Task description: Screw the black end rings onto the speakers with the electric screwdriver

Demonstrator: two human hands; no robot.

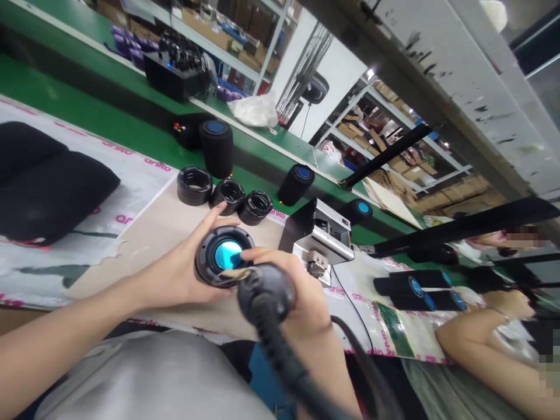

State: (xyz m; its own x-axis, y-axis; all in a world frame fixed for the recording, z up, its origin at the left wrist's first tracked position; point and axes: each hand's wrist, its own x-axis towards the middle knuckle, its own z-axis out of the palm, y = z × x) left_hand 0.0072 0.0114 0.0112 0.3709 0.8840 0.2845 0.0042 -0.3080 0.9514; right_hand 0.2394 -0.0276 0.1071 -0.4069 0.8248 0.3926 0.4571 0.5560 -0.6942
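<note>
My left hand (186, 265) is wrapped round the side of a black round speaker part (203, 256), which has a shiny blue disc (227, 255) in its middle. In my right hand (301, 280) is a black corded hand tool (266, 291), its thick cable running down toward me. The tool's working end is hidden behind its body and my fingers. My right index finger reaches to the edge of the blue disc; whether it touches cannot be told. Just beyond my left fingertips stand three black rings (195, 185) in a row on the beige board (161, 233).
A silver and black machine (321, 233) stands to the right. Black cylinders with blue ends (216, 149) stand on the green bench (144, 140). Black fabric (52, 181) lies at left. Another person's arm (476, 338) is at right, beside several cylinders (396, 286).
</note>
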